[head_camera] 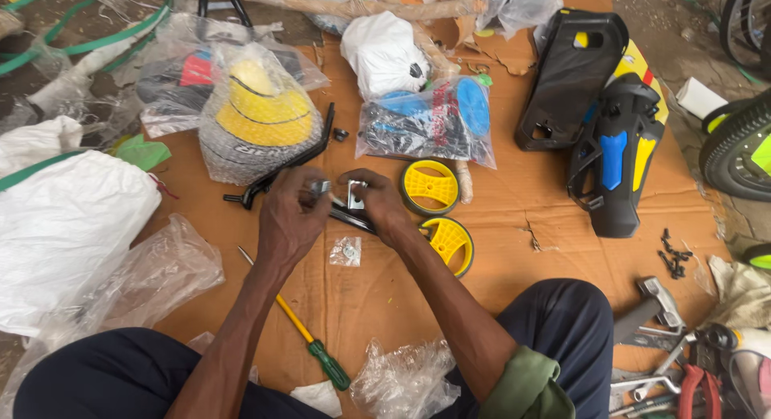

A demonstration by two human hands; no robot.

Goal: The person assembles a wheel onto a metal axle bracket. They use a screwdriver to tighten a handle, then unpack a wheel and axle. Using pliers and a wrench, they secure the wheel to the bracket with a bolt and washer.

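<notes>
Bracket (356, 196), a small metal one, is sitting mid-frame, and I'm pinching it with my right hand (377, 206) while my left hand (293, 214) is gripping a little fastener against it. Both yellow training wheels (431, 186) are lying loose just right of my hands, so I'm guessing most of the assembly's still left.

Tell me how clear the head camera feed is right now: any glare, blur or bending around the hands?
Head view: soft, even daylight with faint shadows; left hand and right hand are fairly sharp on the small metal bracket; clear plastic bags catch mild glare; wide-angle bending shows toward the edges, near the bicycle tyre.
</notes>
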